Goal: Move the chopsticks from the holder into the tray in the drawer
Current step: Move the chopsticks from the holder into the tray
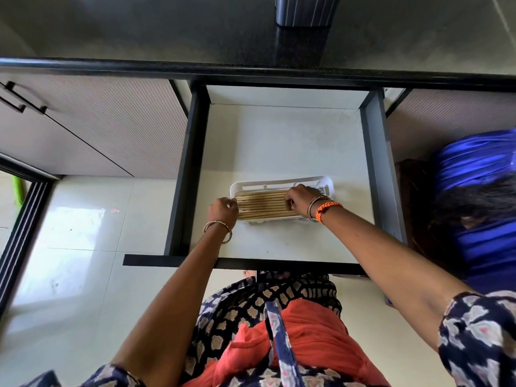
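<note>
one white tray (282, 185) sits in one open drawer (279, 141), holding a flat row of roughly ten wooden chopsticks (262, 205) lying side by side; the exact count is hard to read. two hands are at the tray: the left hand (223, 209), fingers curled, touches the sticks' left ends, and the right hand (300, 199), fingers curled down, rests on their right portion, hiding those ends. a dark holder (307, 9) stands on the tabletop (139, 29) above, well apart. blue fabric (480, 191) lies right of the drawer.

Dark countertop edge (251, 69), ribbed cabinet door (111, 127), blue cloth (485, 219)
</note>
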Tool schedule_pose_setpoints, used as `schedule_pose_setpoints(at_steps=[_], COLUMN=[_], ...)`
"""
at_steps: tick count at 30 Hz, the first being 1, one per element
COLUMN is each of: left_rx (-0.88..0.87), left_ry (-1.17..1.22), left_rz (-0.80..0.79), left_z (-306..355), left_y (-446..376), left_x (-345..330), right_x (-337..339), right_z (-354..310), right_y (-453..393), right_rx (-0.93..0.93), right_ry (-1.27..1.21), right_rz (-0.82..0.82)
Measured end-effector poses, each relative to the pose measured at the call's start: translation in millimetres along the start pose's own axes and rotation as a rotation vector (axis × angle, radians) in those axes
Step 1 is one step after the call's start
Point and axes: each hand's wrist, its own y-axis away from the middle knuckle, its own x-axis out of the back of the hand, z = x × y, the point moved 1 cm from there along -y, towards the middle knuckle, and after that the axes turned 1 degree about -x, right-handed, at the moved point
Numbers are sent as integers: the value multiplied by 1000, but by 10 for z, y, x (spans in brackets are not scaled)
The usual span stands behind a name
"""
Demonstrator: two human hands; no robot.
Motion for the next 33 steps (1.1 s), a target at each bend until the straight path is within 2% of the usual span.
schedule_pose_setpoints(at_steps=[3, 5, 6, 8, 10, 12, 14, 17, 20, 23, 29, 33], left_rx=[17, -7, -36, -133, -242, -369, -511, -680, -783, -806, -813, -817], left_ry=[-70, -250, -333, -388, -249, -62, 0, 11, -17, -87, -243, -181], left_rz=[-79, -169, -175, -66, 39, 69, 92, 142, 186, 179, 189, 237], left_z=[90, 223, 334, 654, 1096, 1644, 2233, 3049, 3635, 3953, 4023, 4056], left_y=[-4, -52, -96, -183, -283, -385, -463, -491, -627, -851, -1348, -1572], left_x=[58, 186, 276, 492, 710, 878, 1000, 1110, 1138, 1043, 938, 957], right_x=[103, 290, 443, 833, 1318, 1859, 2390, 3025, 3483, 3814, 4158, 4286], right_z=[25, 26, 26, 42, 91, 186, 310, 541, 805, 1076, 1502, 1580], right_y=[-11, -32, -46, -83, -123, -172, -238, -375, -571, -925, -1860, -2155], right_rx=[0, 10, 26, 46, 37, 13, -5, -87, -176, -222, -293, -188], right_ry=[-13, -43, -61, -125, -213, -310, -400, -519, -599, -701, -1075, -1188], right_rz=[53, 119, 164, 282, 451, 643, 795, 931, 991, 1009, 968, 883])
